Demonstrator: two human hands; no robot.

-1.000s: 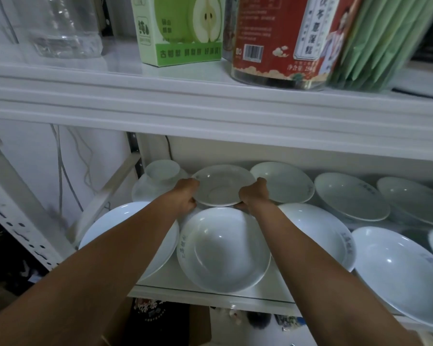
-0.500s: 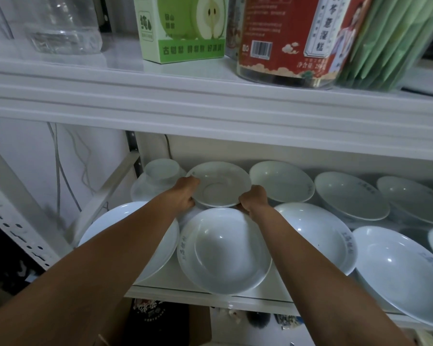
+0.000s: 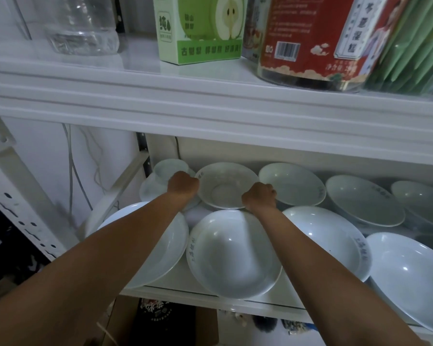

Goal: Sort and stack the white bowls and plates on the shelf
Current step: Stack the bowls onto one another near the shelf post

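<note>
A small white plate (image 3: 224, 186) sits tilted in the back row of the lower shelf (image 3: 235, 299). My left hand (image 3: 183, 187) grips its left rim and my right hand (image 3: 260, 197) grips its right rim. Directly in front lies a deep white bowl (image 3: 233, 253). A wide white plate (image 3: 165, 248) is at the front left under my left forearm. An upturned small bowl (image 3: 169, 168) rests on a plate behind my left hand. More white plates (image 3: 291, 186) fill the shelf to the right.
The upper shelf edge (image 3: 210, 106) hangs low over the dishes and carries a clear bottle (image 3: 83, 26), a green pear carton (image 3: 198, 28) and a red can (image 3: 308, 38). A slanted white brace (image 3: 120, 191) and cables border the left side.
The small plate, held by both hands, has tipped up slightly and shifted a little toward me. My right hand slid lower along its right rim.
</note>
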